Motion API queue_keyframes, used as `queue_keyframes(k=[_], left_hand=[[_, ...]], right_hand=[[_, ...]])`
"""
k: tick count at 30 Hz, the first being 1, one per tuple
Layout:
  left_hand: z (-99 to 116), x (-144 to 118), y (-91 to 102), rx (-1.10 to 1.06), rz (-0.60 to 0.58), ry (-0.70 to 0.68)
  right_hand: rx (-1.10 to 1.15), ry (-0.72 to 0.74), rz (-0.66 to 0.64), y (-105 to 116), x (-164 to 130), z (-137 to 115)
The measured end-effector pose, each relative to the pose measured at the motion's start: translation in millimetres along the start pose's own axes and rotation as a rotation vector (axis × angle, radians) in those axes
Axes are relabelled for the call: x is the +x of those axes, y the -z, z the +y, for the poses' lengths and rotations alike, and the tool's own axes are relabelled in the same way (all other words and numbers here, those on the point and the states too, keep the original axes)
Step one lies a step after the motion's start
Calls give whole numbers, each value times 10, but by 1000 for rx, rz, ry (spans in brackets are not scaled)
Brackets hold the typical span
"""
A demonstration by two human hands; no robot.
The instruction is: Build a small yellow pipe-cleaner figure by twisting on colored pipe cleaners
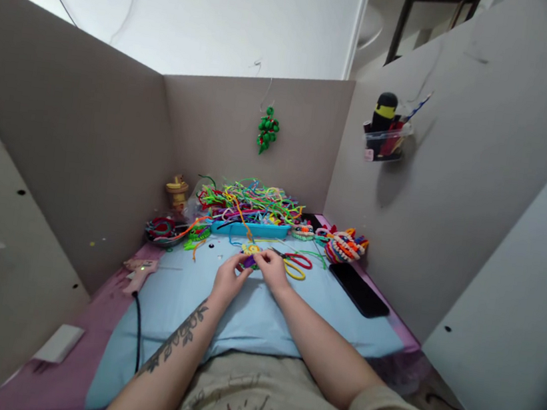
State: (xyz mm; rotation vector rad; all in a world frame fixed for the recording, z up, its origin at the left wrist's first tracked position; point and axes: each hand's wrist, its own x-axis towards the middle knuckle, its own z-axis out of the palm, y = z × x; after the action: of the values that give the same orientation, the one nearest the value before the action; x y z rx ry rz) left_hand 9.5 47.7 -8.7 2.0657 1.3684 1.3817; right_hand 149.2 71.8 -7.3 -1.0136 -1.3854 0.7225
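Between my hands, low over the blue cloth, is a small craft piece (249,261) with purple, yellow and green parts; its exact form is too small to make out. My left hand (231,275) is closed, fingers pinching its left side. From the other side my right hand (269,268) pinches it too, thumb and fingertips pressed together. An orange pipe cleaner (247,224) rises just behind the piece. Close to my right hand lie scissors (298,267) with one red and one yellow handle loop.
A blue tray (254,231) heaped with colourful pipe cleaners (253,202) stands at the back. The pink glue gun (142,274) lies left, its cord running forward. A black phone (359,290) and striped craft pieces (345,247) lie right. Grey panels (253,128) enclose three sides.
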Motion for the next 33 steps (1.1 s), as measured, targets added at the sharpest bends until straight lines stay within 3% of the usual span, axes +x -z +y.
queue_keyframes(k=[4,18,26,33], left_hand=[[-42,-9,17,42,72,-62],[-66,13,49,-24,161,-64],[-3,19,20,-33,51,89],[-44,25,32,109,-22,140]], right_hand=[[114,-95,-67,-23,-11,-25],[158,-76,-149,-56,-16,38],[53,-61,-31,-33,11,76],[-188,148,-50,-40,-2,79]])
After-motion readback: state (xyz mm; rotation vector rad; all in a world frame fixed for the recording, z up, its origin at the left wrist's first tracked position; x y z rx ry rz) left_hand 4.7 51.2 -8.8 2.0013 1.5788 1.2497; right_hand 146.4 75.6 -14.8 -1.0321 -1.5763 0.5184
